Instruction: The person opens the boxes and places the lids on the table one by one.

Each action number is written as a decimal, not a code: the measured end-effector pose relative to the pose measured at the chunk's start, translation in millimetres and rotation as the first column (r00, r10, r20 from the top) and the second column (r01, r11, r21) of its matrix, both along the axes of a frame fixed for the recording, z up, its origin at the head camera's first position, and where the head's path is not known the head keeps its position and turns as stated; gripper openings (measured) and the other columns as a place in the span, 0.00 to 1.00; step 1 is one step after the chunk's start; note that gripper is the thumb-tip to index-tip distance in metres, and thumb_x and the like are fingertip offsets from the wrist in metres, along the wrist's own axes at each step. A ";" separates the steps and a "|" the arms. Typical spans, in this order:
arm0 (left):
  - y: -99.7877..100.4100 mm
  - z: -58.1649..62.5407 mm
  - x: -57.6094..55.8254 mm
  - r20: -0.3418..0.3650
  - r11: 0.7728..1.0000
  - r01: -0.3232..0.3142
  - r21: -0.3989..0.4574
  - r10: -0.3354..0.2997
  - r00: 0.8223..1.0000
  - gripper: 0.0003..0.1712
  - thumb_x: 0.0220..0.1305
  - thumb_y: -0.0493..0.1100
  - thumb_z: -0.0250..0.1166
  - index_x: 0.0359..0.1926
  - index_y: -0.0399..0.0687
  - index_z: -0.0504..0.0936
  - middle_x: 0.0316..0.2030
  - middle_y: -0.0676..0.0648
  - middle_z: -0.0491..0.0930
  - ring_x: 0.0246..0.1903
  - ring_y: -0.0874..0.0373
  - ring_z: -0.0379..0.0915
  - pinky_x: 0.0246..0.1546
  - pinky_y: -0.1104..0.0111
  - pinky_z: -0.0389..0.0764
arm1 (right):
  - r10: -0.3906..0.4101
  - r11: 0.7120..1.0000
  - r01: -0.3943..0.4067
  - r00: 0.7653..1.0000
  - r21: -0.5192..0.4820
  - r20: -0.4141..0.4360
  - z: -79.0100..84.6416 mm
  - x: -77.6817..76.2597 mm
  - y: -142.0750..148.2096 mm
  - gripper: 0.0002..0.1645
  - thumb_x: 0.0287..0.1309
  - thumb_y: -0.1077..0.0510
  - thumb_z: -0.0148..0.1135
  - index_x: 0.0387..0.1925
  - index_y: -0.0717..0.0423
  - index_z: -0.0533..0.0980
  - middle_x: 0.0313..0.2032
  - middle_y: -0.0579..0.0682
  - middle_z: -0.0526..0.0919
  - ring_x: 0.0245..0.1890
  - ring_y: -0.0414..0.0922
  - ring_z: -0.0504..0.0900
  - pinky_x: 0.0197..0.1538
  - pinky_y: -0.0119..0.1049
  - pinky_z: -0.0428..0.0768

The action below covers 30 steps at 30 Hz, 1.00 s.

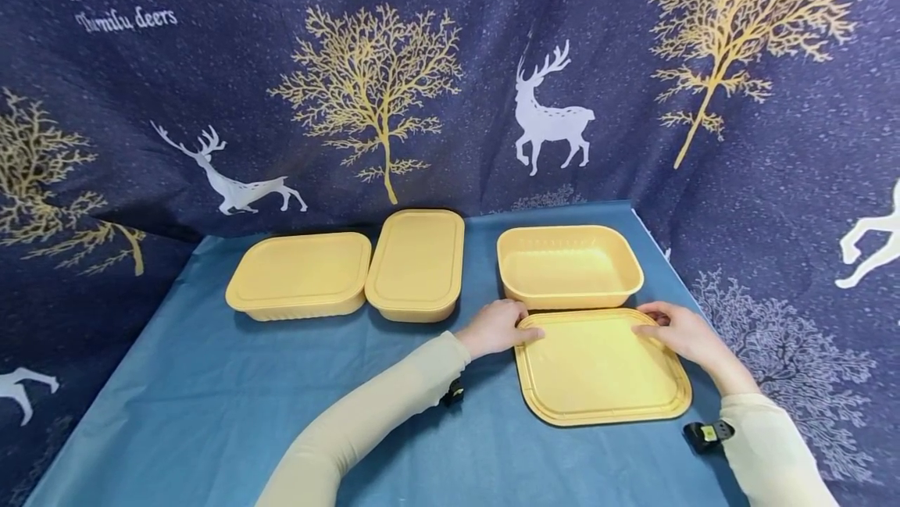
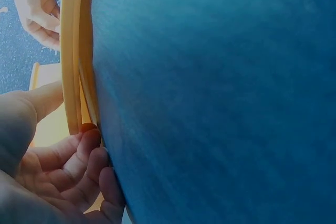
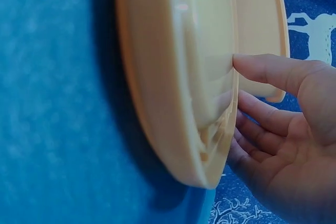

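I see yellow rounded-rectangular container lid (image 1: 601, 370), ridged rim, long sides crosswise, right of centre in head view, pinched near both far corners.

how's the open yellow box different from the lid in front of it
The open box is deep with raised walls, while the lid is a shallow panel with a low rim. The box stands unheld on the blue cloth, whereas the lid is gripped near its far corners by the left hand and right hand. Both are yellow rectangles with rounded corners.
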<state>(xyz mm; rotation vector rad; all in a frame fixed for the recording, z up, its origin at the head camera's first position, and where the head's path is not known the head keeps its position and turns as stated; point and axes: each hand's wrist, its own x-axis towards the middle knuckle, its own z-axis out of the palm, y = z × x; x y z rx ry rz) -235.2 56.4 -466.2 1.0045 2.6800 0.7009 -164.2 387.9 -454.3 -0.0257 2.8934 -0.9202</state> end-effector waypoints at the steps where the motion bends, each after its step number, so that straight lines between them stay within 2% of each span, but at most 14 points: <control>1: -0.9 -0.1 0.1 0.002 1.000 0.002 -0.002 -0.002 1.000 0.20 0.68 0.61 0.65 0.33 0.50 0.81 0.23 0.56 0.74 0.24 0.63 0.69 0.26 0.75 0.68 | 0.002 1.000 -0.002 1.000 -0.007 0.003 -0.5 -0.5 -0.5 0.35 0.66 0.45 0.66 0.60 0.71 0.74 0.45 0.61 0.81 0.40 0.49 0.77 0.35 0.39 0.75; 6: -4.8 0.3 -0.1 0.027 1.000 0.014 -0.020 -0.013 1.000 0.19 0.67 0.60 0.67 0.36 0.49 0.82 0.26 0.56 0.76 0.26 0.63 0.70 0.27 0.74 0.69 | 0.003 0.999 -0.003 1.000 -0.034 0.016 -1.8 -1.5 -4.2 0.34 0.67 0.47 0.66 0.60 0.72 0.73 0.44 0.59 0.81 0.38 0.47 0.75 0.34 0.37 0.74; 14: -3.1 2.5 -0.5 0.061 0.999 0.033 -0.030 -0.031 0.998 0.22 0.63 0.60 0.70 0.46 0.48 0.84 0.37 0.55 0.81 0.34 0.64 0.73 0.36 0.73 0.73 | -0.004 1.000 0.005 1.000 -0.019 0.025 2.6 -0.4 -3.5 0.35 0.68 0.47 0.65 0.60 0.73 0.72 0.42 0.59 0.81 0.36 0.46 0.74 0.33 0.38 0.73; 20: 0.2 1.8 -1.4 0.042 0.999 0.024 -0.032 -0.022 0.999 0.23 0.62 0.59 0.71 0.48 0.48 0.83 0.37 0.55 0.80 0.35 0.63 0.72 0.36 0.73 0.73 | -0.008 1.000 0.008 1.000 -0.005 -0.001 1.6 -1.3 -2.9 0.32 0.66 0.49 0.66 0.58 0.74 0.75 0.43 0.61 0.81 0.37 0.48 0.76 0.34 0.39 0.75; 25: 2.8 -1.8 1.9 0.024 0.998 0.014 -0.058 -0.013 1.000 0.27 0.62 0.60 0.71 0.51 0.46 0.82 0.37 0.54 0.77 0.33 0.62 0.70 0.35 0.72 0.72 | -0.015 1.000 0.015 1.000 0.007 0.001 -1.8 -1.3 -1.6 0.30 0.64 0.52 0.68 0.55 0.75 0.76 0.42 0.62 0.80 0.38 0.50 0.77 0.36 0.40 0.76; 30: 5.6 0.2 4.4 0.012 0.998 0.005 -0.070 -0.005 1.000 0.28 0.62 0.60 0.71 0.54 0.46 0.81 0.40 0.53 0.78 0.35 0.62 0.70 0.37 0.72 0.73 | -0.017 1.000 0.017 1.000 0.004 0.002 -1.7 -2.0 1.2 0.30 0.63 0.52 0.69 0.54 0.76 0.76 0.42 0.62 0.79 0.38 0.49 0.76 0.36 0.40 0.75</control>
